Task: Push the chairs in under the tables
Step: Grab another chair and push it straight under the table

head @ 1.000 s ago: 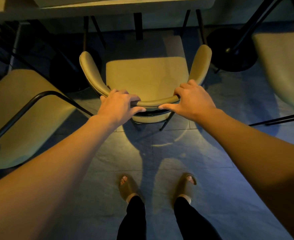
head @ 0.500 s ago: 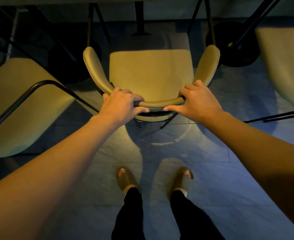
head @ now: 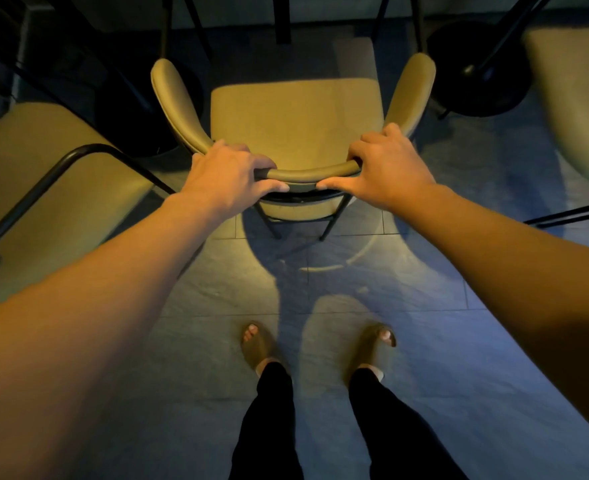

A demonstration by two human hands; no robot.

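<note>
A yellow-green padded chair [head: 296, 119] with a curved backrest [head: 307, 173] and thin black legs stands in front of me, seat facing away. My left hand [head: 230, 174] grips the left part of the backrest, fingers over its top. My right hand [head: 386, 164] grips the right part, thumb stretched along the rail's underside. The table's black legs [head: 282, 19] rise at the top edge beyond the seat; the tabletop itself is out of frame.
Another padded chair [head: 43, 188] with a black tube frame stands close on the left. A third chair [head: 577, 98] is at the right edge. A round black table base [head: 476, 71] sits at upper right. My sandalled feet [head: 258, 344] stand on grey floor tiles.
The chair has slid away from me toward the table legs, both hands staying on its backrest. The tabletop edge seen a second ago has left the frame.
</note>
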